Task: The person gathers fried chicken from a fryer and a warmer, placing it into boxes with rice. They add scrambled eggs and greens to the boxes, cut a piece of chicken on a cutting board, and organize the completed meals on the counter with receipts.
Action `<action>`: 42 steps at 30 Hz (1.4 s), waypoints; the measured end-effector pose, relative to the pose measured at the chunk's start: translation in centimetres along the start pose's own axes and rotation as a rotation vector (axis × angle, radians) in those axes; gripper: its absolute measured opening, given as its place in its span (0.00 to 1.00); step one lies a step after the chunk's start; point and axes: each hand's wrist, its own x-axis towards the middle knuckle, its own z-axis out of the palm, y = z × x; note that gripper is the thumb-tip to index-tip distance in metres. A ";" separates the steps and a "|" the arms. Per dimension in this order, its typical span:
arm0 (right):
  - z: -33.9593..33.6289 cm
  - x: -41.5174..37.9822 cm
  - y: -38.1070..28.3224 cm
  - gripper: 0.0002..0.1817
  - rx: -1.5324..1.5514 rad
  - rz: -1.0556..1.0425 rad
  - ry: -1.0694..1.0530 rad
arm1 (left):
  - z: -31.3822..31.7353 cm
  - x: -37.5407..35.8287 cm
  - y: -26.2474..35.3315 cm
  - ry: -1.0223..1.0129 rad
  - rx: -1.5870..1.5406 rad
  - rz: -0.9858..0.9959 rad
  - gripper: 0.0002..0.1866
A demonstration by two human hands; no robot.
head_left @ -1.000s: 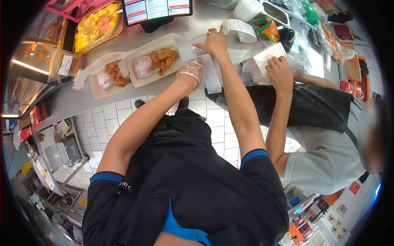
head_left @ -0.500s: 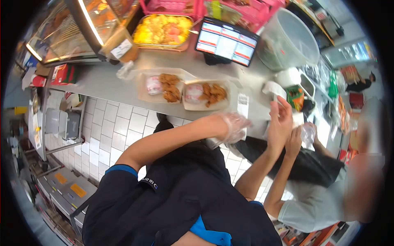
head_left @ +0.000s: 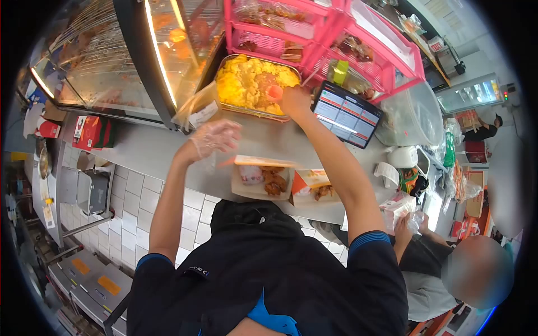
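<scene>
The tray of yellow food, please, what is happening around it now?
The person's right hand is at the edge of the tray; its grip is hidden. The gloved left hand hovers over the counter, seemingly empty. Two cartons with fried pieces stand side by side. A co-worker handles a clear plastic bag.

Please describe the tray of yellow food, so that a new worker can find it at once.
Start from the large glass cabinet with light strips. Just right of it on the metal counter, in front of the pink baskets and beside the black tablet, is the tray. Unlike those baskets, it is full of bright yellow food.
</scene>
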 end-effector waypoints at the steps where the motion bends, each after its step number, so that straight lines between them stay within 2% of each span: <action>1: 1.3 0.9 -0.3 0.19 -0.140 0.002 0.088 | -0.4 0.9 -0.5 -0.001 -0.010 -0.004 0.20; 3: 1.8 1.3 -1.3 0.17 -0.149 -0.020 0.072 | -0.7 3.0 -2.1 -0.126 -0.059 -0.076 0.24; 5: 2.1 1.3 -1.9 0.16 -0.176 -0.031 0.193 | -0.5 5.7 -4.3 -0.146 -0.212 -0.132 0.25; 6: 0.8 1.4 -2.8 0.16 -0.181 -0.024 0.183 | -0.5 7.1 -5.0 -0.159 -0.346 -0.177 0.27; 7: -0.6 1.8 -3.6 0.13 -0.012 0.031 0.091 | -0.5 8.5 -5.8 -0.170 -0.353 -0.183 0.27; 8: -1.5 2.0 -4.4 0.09 0.158 0.090 0.000 | -0.3 9.7 -6.3 -0.118 -0.487 -0.237 0.27; 9: -1.3 2.3 -5.0 0.09 0.152 0.100 -0.006 | -0.2 10.9 -7.1 -0.064 -0.617 -0.290 0.27; 10: -1.1 2.7 -5.6 0.09 0.179 0.042 -0.005 | 0.0 11.9 -7.9 -0.076 -0.618 -0.298 0.27; 12: -0.3 3.1 -6.0 0.09 0.204 0.000 -0.003 | 0.4 13.7 -9.2 0.163 -0.776 -0.243 0.27; 13: 0.1 2.8 -6.0 0.09 0.169 -0.142 -0.026 | 0.7 14.3 -9.9 0.152 -0.776 -0.250 0.27; 14: 0.1 2.4 -6.2 0.09 0.138 -0.287 -0.052 | 1.0 14.4 -10.2 0.227 -0.696 -0.212 0.27; 15: 0.0 2.0 -6.3 0.09 0.140 -0.281 -0.062 | 1.2 14.5 -10.6 0.305 -0.616 -0.176 0.26; 20: -0.8 0.8 -6.0 0.08 0.073 -0.498 -0.202 | 2.0 14.6 -10.7 0.330 -0.623 -0.223 0.25; 24: -3.5 -0.1 -4.2 0.06 0.170 -0.521 -0.246 | 2.3 14.4 -9.3 0.386 -0.552 -0.209 0.25; 26: -3.4 0.9 -2.2 0.07 0.371 -0.506 -0.301 | 2.2 14.1 -8.6 0.381 -0.622 -0.226 0.25; 27: -3.0 1.3 -1.5 0.07 0.366 -0.511 -0.303 | 2.1 14.0 -8.6 0.377 -0.687 -0.246 0.25; 29: -2.4 1.9 -0.9 0.08 0.764 -0.129 -0.403 | 1.8 13.9 -9.0 0.340 -0.670 -0.222 0.25; 30: -2.4 2.0 -1.0 0.08 0.762 -0.136 -0.403 | 1.6 13.9 -9.3 0.300 -0.648 -0.205 0.25; 32: -2.4 1.6 -1.5 0.09 0.630 -0.092 -0.197 | 1.3 14.2 -9.9 0.290 -0.710 -0.214 0.25; 34: -2.6 0.3 -2.3 0.09 0.566 -0.156 -0.194 | 1.1 14.2 -10.5 0.270 -0.767 -0.231 0.25; 36: -2.9 0.0 -2.6 0.09 0.497 -0.215 -0.186 | 1.1 14.7 -10.9 0.254 -0.979 -0.243 0.24; 39: -2.3 0.2 -2.2 0.10 0.495 -0.198 -0.281 | 1.1 14.9 -11.3 0.267 -0.968 -0.266 0.23; 41: -1.2 1.1 -1.2 0.11 0.737 -0.027 -0.325 | 0.8 14.7 -11.2 0.261 -0.938 -0.260 0.23; 42: -1.4 1.3 -0.9 0.11 0.735 -0.028 -0.318 | 0.7 14.7 -11.1 0.255 -0.911 -0.256 0.23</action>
